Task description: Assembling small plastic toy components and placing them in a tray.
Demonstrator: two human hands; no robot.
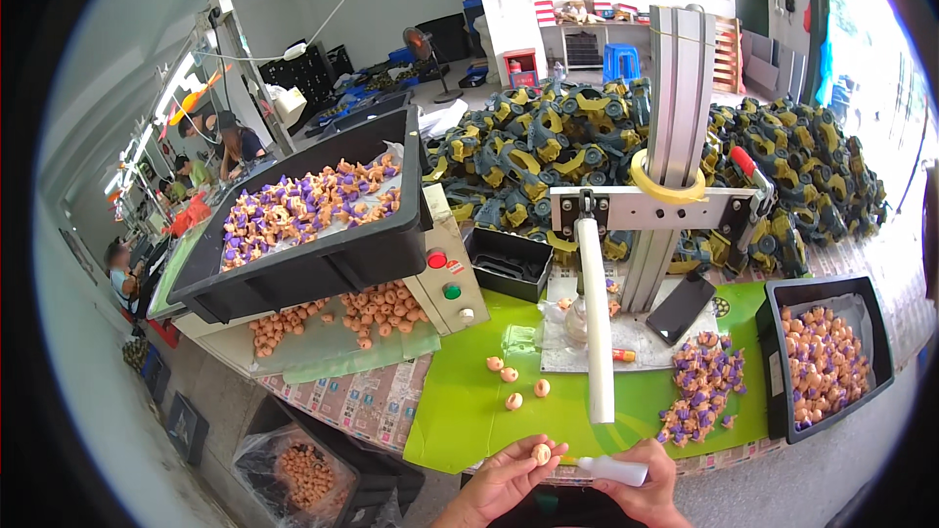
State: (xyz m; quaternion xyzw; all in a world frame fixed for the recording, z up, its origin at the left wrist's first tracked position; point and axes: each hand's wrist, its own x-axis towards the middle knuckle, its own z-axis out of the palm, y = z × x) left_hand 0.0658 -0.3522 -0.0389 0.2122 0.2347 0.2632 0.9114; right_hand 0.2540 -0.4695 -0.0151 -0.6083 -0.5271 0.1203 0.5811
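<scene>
My left hand [497, 489] pinches a small peach doll head [541, 454] between thumb and fingers at the table's front edge. In my right hand [650, 491] is a white squeeze bottle [618, 470], tilted sideways, its thin yellowish nozzle pointing at the head. Whether the tip touches the head is too small to tell. Several loose doll heads [514, 401] lie on the green mat [450, 401] beyond my left hand. Past my right hand is a heap of purple-and-peach doll bodies [699, 381].
A hand press with a long white lever [595, 332] stands ahead of me. Near its base lies a black phone [682, 308]. Black bins of doll parts flank the mat, one at right [776, 362], one raised at left [293, 284]. Behind rises a pile of yellow-and-grey toy vehicles [548, 137].
</scene>
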